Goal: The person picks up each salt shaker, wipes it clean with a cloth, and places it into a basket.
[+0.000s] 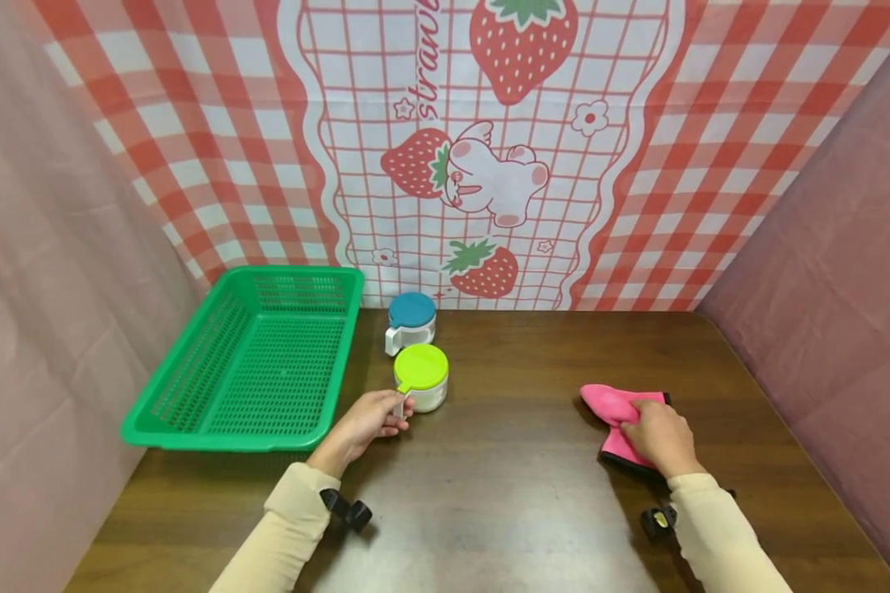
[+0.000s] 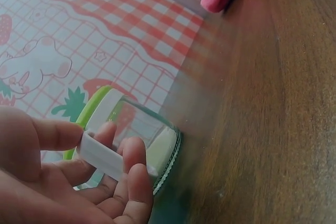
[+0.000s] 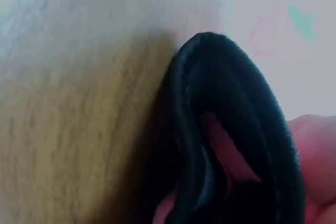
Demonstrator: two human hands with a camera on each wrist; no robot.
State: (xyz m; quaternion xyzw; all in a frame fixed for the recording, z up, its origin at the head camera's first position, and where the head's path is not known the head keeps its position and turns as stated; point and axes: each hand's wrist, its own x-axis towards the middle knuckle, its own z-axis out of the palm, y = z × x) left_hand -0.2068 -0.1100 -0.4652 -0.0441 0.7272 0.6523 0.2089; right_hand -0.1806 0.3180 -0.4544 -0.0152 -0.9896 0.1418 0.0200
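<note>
A glass jar with a lime-green lid (image 1: 421, 367) and a white handle (image 2: 102, 157) stands upright on the table. My left hand (image 1: 367, 424) holds that handle, thumb at its top and fingers curled around it. Some pale content shows low inside the glass in the left wrist view. Just behind is a similar jar with a blue lid (image 1: 412, 310). Over on the right, my right hand (image 1: 662, 436) grips a bunched pink cloth (image 1: 610, 403) with black edging. In the right wrist view that black edge (image 3: 210, 51) forms a fold and hides most of the hand.
A green perforated basket (image 1: 142, 434) sits on the left of the brown wooden table (image 1: 489, 494), close beside the jars. A checked strawberry-print cloth (image 1: 615, 239) hangs along the back, and pink curtains (image 1: 823, 280) close off both sides.
</note>
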